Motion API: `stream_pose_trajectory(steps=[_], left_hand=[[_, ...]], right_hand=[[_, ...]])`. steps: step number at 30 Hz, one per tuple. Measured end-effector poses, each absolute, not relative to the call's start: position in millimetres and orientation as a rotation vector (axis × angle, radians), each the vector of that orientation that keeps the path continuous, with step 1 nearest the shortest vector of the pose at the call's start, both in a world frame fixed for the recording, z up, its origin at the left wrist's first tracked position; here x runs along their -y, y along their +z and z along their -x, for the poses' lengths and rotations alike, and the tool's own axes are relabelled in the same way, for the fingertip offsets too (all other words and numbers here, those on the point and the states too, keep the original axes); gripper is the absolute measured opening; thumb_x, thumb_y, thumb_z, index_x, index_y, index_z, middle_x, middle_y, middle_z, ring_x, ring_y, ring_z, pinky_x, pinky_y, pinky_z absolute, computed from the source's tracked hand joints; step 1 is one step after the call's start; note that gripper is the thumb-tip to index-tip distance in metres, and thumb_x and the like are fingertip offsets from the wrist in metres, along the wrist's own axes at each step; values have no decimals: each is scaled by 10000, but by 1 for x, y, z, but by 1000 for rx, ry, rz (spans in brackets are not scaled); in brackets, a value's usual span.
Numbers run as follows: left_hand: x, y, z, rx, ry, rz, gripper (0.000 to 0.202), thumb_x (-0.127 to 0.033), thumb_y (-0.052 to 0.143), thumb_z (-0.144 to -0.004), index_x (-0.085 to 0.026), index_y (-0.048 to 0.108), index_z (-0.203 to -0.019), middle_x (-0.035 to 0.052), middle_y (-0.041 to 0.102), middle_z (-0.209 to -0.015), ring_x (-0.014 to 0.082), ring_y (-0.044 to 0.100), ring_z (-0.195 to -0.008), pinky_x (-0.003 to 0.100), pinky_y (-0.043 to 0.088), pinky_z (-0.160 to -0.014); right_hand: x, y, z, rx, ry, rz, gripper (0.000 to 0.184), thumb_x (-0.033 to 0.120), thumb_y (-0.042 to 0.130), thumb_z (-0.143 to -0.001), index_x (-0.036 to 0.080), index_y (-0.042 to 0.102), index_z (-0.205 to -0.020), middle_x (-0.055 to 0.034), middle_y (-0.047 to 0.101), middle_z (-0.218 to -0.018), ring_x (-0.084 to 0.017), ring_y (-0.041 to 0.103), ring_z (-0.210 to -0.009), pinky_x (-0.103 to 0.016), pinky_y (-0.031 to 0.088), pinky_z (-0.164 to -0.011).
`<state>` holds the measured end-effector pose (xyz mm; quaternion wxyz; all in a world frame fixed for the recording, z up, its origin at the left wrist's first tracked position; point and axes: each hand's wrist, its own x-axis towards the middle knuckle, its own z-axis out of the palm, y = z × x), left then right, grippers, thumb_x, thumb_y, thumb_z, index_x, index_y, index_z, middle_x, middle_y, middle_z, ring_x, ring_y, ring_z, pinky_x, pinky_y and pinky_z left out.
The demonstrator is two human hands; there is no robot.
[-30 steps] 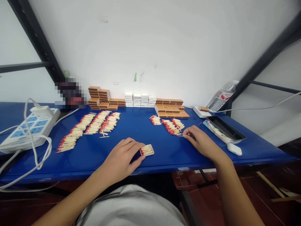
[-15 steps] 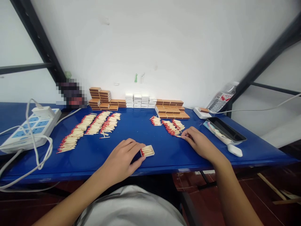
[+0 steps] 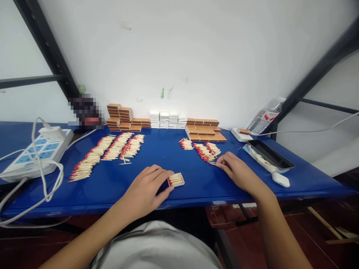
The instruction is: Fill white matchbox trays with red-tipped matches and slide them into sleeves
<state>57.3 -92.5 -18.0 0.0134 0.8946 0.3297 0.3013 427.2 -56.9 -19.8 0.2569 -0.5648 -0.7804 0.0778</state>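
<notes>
My left hand (image 3: pixel 147 190) rests on the blue table (image 3: pixel 112 186) near its front edge, fingers closed on the left end of an open matchbox tray (image 3: pixel 176 180) filled with red-tipped matches. My right hand (image 3: pixel 238 170) lies to the right, its fingertips pinched on loose matches at the near edge of a small pile of matches (image 3: pixel 206 150). A long spread of matches (image 3: pixel 106 151) lies in rows to the left.
Stacks of brown matchboxes (image 3: pixel 123 117), white inner trays (image 3: pixel 167 119) and more brown boxes (image 3: pixel 204 129) line the wall. A white power strip (image 3: pixel 36 149) with cables sits far left. A black tray (image 3: pixel 269 153), a white device (image 3: pixel 280 179) and a lying water bottle (image 3: pixel 265 116) occupy the right.
My right hand's fingers have shifted slightly at the near edge of the small match pile. The left hand and the matchbox tray have stayed put.
</notes>
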Motion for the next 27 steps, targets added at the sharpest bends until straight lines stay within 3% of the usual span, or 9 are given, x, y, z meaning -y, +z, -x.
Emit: stream_pose_trajectory(steps=[9,16,27], left_hand=[[92,-18,-57,-1087,923,-2753,456,-310,641,-1022,-208,530,-1453,96,737,-1182,270,671,-1093,468,547,-1005],[93,-19,-57,-1079,909,-2773,432,-317,627,-1031,-189,534,-1433,111,728,-1197,274,667,-1108,471,547,-999],[92,-21,-56,-1080,938,-2758,394,-308,629,-1029,-215,539,-1401,108,725,-1190,273,673,-1089,469,551,-994]], right_hand=[[92,9,-337,2261,309,1277,160,303,505,-1081,250,632,-999,-65,654,-1032,-221,632,-916,-364,524,-818],[89,8,-295,2393,268,1213,92,233,549,-1062,233,629,-1017,-49,626,-1036,-206,638,-896,-335,523,-780],[55,-16,-418,2054,143,1539,219,432,586,-1008,243,697,-999,-70,631,-939,-233,598,-788,-394,507,-749]])
